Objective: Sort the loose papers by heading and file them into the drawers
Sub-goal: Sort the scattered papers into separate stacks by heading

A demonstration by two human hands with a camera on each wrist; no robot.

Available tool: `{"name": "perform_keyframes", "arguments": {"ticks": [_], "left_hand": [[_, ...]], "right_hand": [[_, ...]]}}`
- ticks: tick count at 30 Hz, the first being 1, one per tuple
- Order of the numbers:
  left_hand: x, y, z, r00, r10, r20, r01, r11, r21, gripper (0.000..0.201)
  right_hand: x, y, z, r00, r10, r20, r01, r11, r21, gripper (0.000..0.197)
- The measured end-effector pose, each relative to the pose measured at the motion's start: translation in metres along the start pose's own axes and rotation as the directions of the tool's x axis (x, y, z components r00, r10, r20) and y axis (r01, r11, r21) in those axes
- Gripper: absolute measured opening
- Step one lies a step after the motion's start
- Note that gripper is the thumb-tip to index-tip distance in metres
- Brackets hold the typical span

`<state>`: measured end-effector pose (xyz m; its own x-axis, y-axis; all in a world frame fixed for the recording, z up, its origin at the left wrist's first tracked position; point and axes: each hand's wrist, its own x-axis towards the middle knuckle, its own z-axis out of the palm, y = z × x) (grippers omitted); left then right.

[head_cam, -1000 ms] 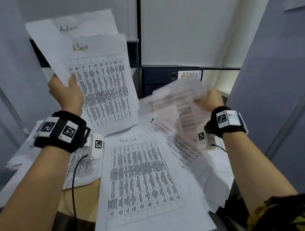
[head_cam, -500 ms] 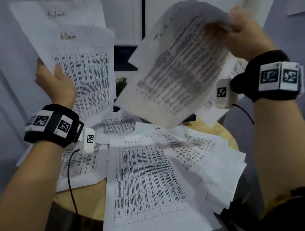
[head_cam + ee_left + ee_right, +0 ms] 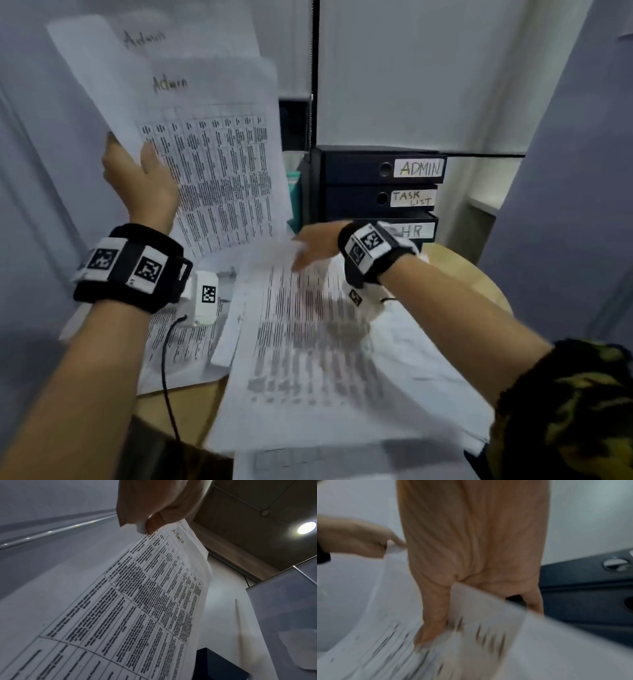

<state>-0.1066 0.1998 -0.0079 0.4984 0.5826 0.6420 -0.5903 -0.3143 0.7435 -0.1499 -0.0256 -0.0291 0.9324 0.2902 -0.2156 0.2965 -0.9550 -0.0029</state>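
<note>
My left hand (image 3: 144,185) holds up two printed sheets headed "Admin" (image 3: 219,164) at the left, pinching them at their left edge (image 3: 154,507). The table text on the Admin sheets (image 3: 137,601) faces me. My right hand (image 3: 318,243) is low over the table, in front of the drawers. It grips the top edge of a motion-blurred printed sheet (image 3: 308,342), with the thumb (image 3: 433,615) on one side and the fingers on the other. That sheet's heading is unreadable. The dark drawer unit (image 3: 356,171) carries the labels ADMIN (image 3: 419,168), TASK LIST (image 3: 412,198) and HR (image 3: 411,230); all its drawers look closed.
Loose printed papers (image 3: 178,342) cover most of the round wooden table (image 3: 455,270). Grey partition walls (image 3: 565,205) stand close on the left and right. A teal object (image 3: 294,192) stands behind the held sheets, beside the drawers.
My right hand has swung its sheet down from head height to just above the pile in front of the drawers. The left hand still holds the Admin sheets up.
</note>
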Motion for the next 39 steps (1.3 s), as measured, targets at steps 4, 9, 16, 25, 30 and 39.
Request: {"name": "perform_keyframes", "arguments": {"ticks": [4, 9, 16, 25, 30, 39], "left_hand": [[-0.002, -0.005, -0.003, 0.999, -0.030, 0.025, 0.031, 0.999, -0.024, 0.037], [-0.004, -0.016, -0.006, 0.999, -0.042, -0.011, 0.041, 0.998, -0.054, 0.040], [-0.011, -0.020, 0.005, 0.997, -0.076, -0.021, 0.074, 0.993, -0.091, 0.041], [-0.003, -0.031, -0.005, 0.987, -0.062, -0.151, 0.048, 0.994, -0.093, 0.044], [0.004, -0.036, -0.006, 0.980, -0.056, -0.190, 0.043, 0.996, -0.074, 0.049], [0.005, -0.042, -0.012, 0.964, -0.063, -0.258, 0.041, 0.995, -0.093, 0.047]], "right_hand": [[0.001, 0.030, 0.019, 0.995, 0.103, -0.009, -0.102, 0.990, 0.098, 0.064], [-0.019, 0.077, 0.038, 0.893, 0.320, 0.317, -0.276, 0.945, -0.176, 0.081], [-0.023, 0.097, 0.061, 0.869, 0.397, 0.295, -0.381, 0.918, -0.112, 0.088], [-0.050, 0.130, 0.022, 0.879, 0.420, -0.226, -0.394, 0.906, 0.153, 0.030], [-0.070, 0.155, -0.003, 0.569, 0.558, -0.604, -0.374, 0.830, 0.414, 0.020], [-0.077, 0.164, 0.000, 0.438, 0.676, -0.592, -0.165, 0.708, 0.687, 0.030]]}}
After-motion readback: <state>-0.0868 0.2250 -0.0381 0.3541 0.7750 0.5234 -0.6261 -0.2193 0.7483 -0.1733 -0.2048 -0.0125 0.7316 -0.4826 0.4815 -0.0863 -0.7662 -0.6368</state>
